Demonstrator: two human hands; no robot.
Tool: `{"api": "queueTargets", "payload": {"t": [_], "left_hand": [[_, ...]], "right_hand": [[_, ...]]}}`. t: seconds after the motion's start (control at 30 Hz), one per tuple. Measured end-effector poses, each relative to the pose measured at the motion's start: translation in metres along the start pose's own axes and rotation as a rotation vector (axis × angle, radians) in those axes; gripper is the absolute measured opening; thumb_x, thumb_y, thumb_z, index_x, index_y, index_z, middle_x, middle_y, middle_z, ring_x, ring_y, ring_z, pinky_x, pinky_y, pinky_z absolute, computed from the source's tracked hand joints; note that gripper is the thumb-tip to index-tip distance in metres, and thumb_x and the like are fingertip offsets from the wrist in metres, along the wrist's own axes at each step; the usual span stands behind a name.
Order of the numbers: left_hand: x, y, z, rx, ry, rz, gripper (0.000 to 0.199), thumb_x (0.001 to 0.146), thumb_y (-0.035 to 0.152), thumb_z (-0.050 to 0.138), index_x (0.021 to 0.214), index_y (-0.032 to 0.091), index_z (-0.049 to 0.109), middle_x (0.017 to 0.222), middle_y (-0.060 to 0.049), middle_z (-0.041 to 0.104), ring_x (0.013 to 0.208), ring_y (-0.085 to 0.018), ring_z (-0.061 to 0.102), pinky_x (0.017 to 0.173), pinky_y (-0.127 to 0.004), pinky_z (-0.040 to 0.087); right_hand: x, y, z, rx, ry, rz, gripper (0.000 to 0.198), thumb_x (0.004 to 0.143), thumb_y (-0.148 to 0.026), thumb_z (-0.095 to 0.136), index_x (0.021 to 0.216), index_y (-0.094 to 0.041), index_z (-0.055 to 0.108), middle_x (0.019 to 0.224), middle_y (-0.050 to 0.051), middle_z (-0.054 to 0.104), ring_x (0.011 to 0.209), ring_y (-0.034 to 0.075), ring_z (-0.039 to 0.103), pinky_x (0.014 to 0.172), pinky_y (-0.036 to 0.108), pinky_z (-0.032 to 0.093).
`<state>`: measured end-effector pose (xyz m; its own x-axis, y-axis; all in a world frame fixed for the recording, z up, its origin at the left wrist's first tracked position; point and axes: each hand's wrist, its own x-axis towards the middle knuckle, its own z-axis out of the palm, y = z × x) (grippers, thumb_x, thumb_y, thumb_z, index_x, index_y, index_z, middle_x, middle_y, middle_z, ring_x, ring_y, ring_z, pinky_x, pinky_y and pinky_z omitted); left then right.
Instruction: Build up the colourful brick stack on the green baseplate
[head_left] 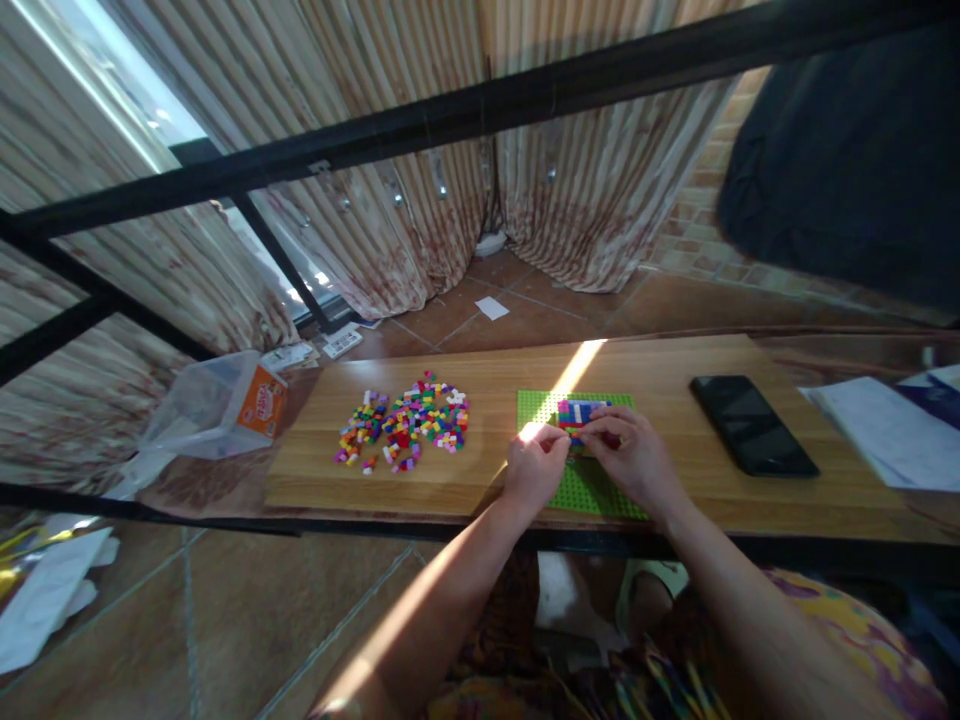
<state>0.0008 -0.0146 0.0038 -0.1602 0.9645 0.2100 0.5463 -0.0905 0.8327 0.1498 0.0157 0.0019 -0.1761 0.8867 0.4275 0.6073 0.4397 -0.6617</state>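
On the wooden board lies a green studded baseplate [596,487], and small coloured toy bricks [577,411] in blue, red, white and green are joined on its upper part. My left hand [537,462] is at the left side of these bricks, its thumb and fingertips pinched together. From the right, my right hand [634,452] reaches over the bricks with its fingers also pinched. Whatever sits between the fingertips of either hand is too small to make out. The hands cover part of the built bricks and of the baseplate.
A pile of loose toy bricks [427,415] spreads over the board [480,490] to the left. Farther left stands a clear plastic box [199,410] with an orange label. A black phone [752,424] and white papers [889,430] lie to the right. A dark metal bar [420,125] crosses beyond.
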Motion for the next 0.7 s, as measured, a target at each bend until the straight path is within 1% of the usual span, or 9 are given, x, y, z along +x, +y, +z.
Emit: {"api": "queueTargets", "payload": {"t": [0.1, 0.17, 0.27, 0.33, 0.37, 0.43, 0.53, 0.63, 0.7], "left_hand": [[-0.007, -0.005, -0.008, -0.020, -0.029, 0.008, 0.015, 0.079, 0.019, 0.056, 0.086, 0.019, 0.069, 0.081, -0.002, 0.068, 0.070, -0.013, 0.059, 0.068, -0.025, 0.049], [-0.013, -0.012, -0.019, -0.012, -0.016, -0.035, 0.018, 0.080, 0.018, 0.055, 0.093, 0.019, 0.068, 0.085, -0.003, 0.068, 0.071, -0.013, 0.060, 0.068, -0.026, 0.049], [-0.022, -0.028, -0.045, 0.045, 0.030, -0.090, 0.017, 0.079, 0.018, 0.057, 0.093, 0.019, 0.067, 0.088, -0.004, 0.067, 0.077, -0.014, 0.061, 0.072, -0.027, 0.050], [-0.028, -0.042, -0.068, 0.072, 0.046, -0.082, 0.019, 0.079, 0.015, 0.056, 0.094, 0.018, 0.065, 0.091, -0.005, 0.066, 0.083, -0.015, 0.061, 0.076, -0.028, 0.050], [-0.031, -0.049, -0.080, 0.120, 0.066, -0.054, 0.019, 0.080, 0.016, 0.054, 0.096, 0.017, 0.064, 0.092, -0.006, 0.065, 0.085, -0.016, 0.061, 0.077, -0.029, 0.049], [-0.037, -0.063, -0.104, 0.214, 0.138, -0.034, 0.018, 0.080, 0.015, 0.053, 0.095, 0.017, 0.063, 0.092, -0.006, 0.064, 0.084, -0.016, 0.060, 0.077, -0.029, 0.049], [-0.044, -0.081, -0.136, 0.372, 0.233, -0.071, 0.015, 0.078, 0.014, 0.054, 0.091, 0.016, 0.062, 0.090, -0.007, 0.062, 0.080, -0.016, 0.059, 0.075, -0.030, 0.049], [-0.050, -0.093, -0.157, 0.513, 0.279, -0.113, 0.013, 0.077, 0.018, 0.057, 0.089, 0.018, 0.062, 0.085, -0.006, 0.061, 0.081, -0.018, 0.058, 0.076, -0.032, 0.048], [-0.051, -0.098, -0.165, 0.561, 0.267, -0.105, 0.015, 0.076, 0.020, 0.058, 0.091, 0.019, 0.063, 0.086, -0.005, 0.060, 0.084, -0.019, 0.058, 0.077, -0.033, 0.048]], "right_hand": [[-0.002, 0.002, -0.002, -0.004, -0.001, -0.025, 0.018, 0.079, -0.036, 0.059, 0.074, -0.023, 0.070, 0.096, 0.008, 0.064, 0.093, 0.025, 0.060, 0.082, 0.045, 0.049], [-0.004, 0.003, -0.004, -0.011, -0.004, -0.023, 0.020, 0.079, -0.038, 0.060, 0.076, -0.022, 0.070, 0.097, 0.008, 0.064, 0.093, 0.025, 0.060, 0.083, 0.044, 0.049], [-0.005, 0.004, -0.007, -0.019, -0.008, -0.016, 0.023, 0.080, -0.041, 0.058, 0.079, -0.022, 0.070, 0.098, 0.008, 0.065, 0.093, 0.025, 0.061, 0.086, 0.043, 0.049], [-0.006, 0.005, -0.008, -0.028, -0.001, -0.020, 0.025, 0.081, -0.042, 0.057, 0.078, -0.022, 0.070, 0.097, 0.008, 0.065, 0.091, 0.024, 0.061, 0.086, 0.043, 0.049], [-0.006, 0.006, -0.008, -0.035, 0.004, -0.024, 0.025, 0.081, -0.043, 0.056, 0.077, -0.022, 0.070, 0.096, 0.008, 0.065, 0.090, 0.024, 0.062, 0.086, 0.043, 0.049], [-0.006, 0.007, -0.008, -0.056, 0.006, -0.033, 0.027, 0.082, -0.044, 0.055, 0.077, -0.022, 0.070, 0.095, 0.008, 0.066, 0.088, 0.024, 0.062, 0.084, 0.043, 0.049], [-0.007, 0.008, -0.008, -0.089, -0.001, -0.042, 0.028, 0.082, -0.045, 0.054, 0.077, -0.022, 0.070, 0.096, 0.008, 0.066, 0.088, 0.024, 0.062, 0.082, 0.042, 0.050], [-0.008, 0.007, -0.008, -0.110, -0.006, -0.041, 0.028, 0.083, -0.045, 0.054, 0.078, -0.022, 0.069, 0.096, 0.008, 0.066, 0.088, 0.024, 0.062, 0.082, 0.042, 0.050], [-0.007, 0.007, -0.008, -0.123, -0.005, -0.039, 0.027, 0.083, -0.045, 0.054, 0.078, -0.022, 0.069, 0.096, 0.007, 0.066, 0.088, 0.024, 0.063, 0.081, 0.041, 0.050]]}}
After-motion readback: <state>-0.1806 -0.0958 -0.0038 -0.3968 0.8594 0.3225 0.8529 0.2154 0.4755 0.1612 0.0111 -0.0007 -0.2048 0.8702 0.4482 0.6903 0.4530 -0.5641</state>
